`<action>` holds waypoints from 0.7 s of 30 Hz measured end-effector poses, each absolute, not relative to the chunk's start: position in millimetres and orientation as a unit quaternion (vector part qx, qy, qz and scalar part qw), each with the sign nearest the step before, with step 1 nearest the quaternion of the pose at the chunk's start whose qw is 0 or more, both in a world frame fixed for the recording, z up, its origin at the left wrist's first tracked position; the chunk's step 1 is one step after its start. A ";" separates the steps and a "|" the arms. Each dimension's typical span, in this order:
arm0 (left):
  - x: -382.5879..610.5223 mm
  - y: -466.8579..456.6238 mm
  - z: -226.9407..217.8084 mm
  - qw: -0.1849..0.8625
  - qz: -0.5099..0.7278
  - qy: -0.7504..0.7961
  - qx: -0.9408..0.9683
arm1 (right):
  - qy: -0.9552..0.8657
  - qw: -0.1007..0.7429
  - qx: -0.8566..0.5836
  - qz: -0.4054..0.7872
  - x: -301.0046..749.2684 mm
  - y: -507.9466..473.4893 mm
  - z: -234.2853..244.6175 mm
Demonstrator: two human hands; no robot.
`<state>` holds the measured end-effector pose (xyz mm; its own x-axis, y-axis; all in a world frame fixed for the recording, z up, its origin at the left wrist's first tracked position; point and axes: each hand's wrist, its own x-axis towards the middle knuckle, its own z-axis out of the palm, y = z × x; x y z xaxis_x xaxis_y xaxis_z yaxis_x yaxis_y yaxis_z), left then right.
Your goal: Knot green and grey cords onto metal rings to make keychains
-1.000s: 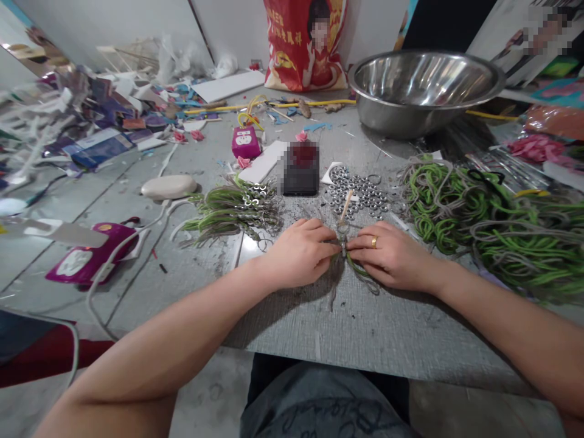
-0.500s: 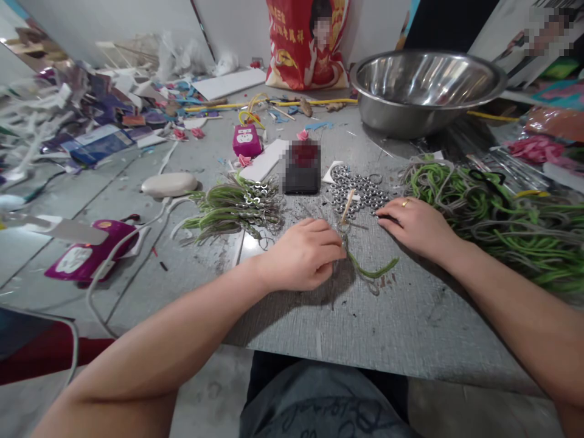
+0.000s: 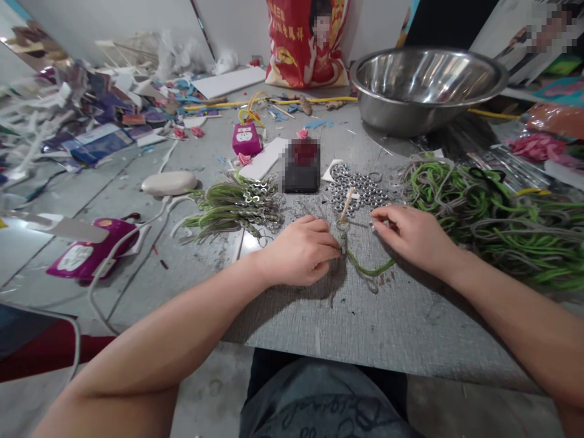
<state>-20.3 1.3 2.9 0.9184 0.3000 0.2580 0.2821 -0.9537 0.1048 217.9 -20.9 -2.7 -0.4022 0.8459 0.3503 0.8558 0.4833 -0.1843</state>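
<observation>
My left hand [image 3: 303, 250] is closed, its fingertips pinching the upper end of a short green and grey cord [image 3: 371, 271]. A metal ring [image 3: 342, 224] at the top of that cord sits at the foot of a small upright wooden stick [image 3: 347, 204]. My right hand [image 3: 413, 234] is just to the right, thumb and fingers pinched together. Something small and pale shows at its fingertips, too small to name. Behind the stick lies a heap of small metal rings and chain links [image 3: 360, 185]. Finished-looking green cords with metal chains [image 3: 228, 210] lie in a bundle left of my left hand.
A tangled pile of green and grey cords [image 3: 483, 213] lies at right. Behind stand a steel basin [image 3: 410, 118] and a red bag [image 3: 305, 48]. A dark phone [image 3: 301, 176], a white oval case [image 3: 168, 184], purple packs [image 3: 82, 255] and scraps [image 3: 104, 109] crowd the table.
My right hand has lifted slightly from the edge of the metal heap and moved a little left, toward the cord. The left hand has shifted slightly left, keeping its pinch.
</observation>
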 end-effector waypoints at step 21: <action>-20.0 1.5 1.4 0.029 0.142 0.148 0.978 | -0.881 0.259 -0.385 0.089 181.5 -49.7 -18.8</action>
<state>-20.0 1.5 1.4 0.9158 0.2973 0.2701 0.2806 -0.9547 0.0994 181.5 -49.7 -18.8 -0.5699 0.7247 0.3875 0.6324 0.6878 -0.3563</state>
